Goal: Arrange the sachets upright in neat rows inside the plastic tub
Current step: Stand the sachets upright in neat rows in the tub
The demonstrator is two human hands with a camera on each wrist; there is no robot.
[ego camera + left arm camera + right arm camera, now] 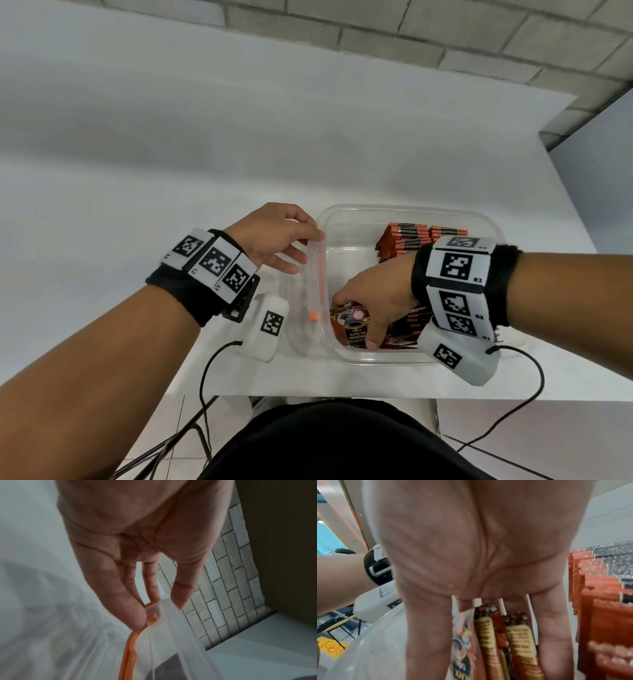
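Head view shows your right hand (373, 301) gripping a bundle of light, floppy brown-and-orange foil sachets (352, 323) inside the clear plastic tub (376, 358), so pinch their flat faces while your left hand (274, 236) holds the rim.

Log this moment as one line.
left hand: holds tub rim | right hand: grips sachets in tub | row: upright at back

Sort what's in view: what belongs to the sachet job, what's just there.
Job: plastic tub; upright sachet rows; sachet bunch gripped by right hand; left hand holding the tub's orange-handled edge.
Just there: white table; cables.
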